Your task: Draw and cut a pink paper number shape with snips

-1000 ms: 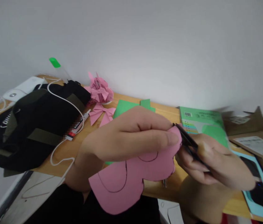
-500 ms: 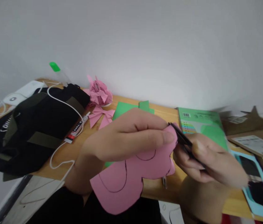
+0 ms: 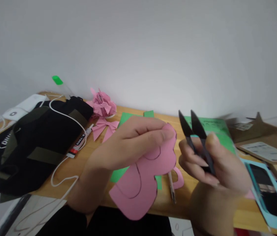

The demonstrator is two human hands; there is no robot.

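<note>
Off came the snips (image 3: 196,139): half a second back their black blades were biting into the right edge of the pink cut-out (image 3: 140,178), and now they had lifted clear and pointed up, tips apart, with open air between steel and paper. A small pink scrap (image 3: 179,177) lay on the table (image 3: 79,162) just under that gap, beside a pen (image 3: 171,188), and the likeliest reading was that it had dropped from the edge being trimmed. The right hand (image 3: 217,170) stayed wrapped round the snips' handles, fingers curled close and thumb pressed on the upper arm, a grip that kept the sharp ends away from both paper and the other hand. The left hand (image 3: 130,144) had the cut-out pinched at its top edge, thumb beneath and fingers flat on top, clamped firmly so that the sheet hung stiff above the table with its drawn black outline facing up and easy to follow. Behind it lay a green sheet (image 3: 126,118), and farther left a pink bow (image 3: 104,126), a glue tube (image 3: 79,141) and a black bag (image 3: 37,144), all well clear of the blades.
</note>
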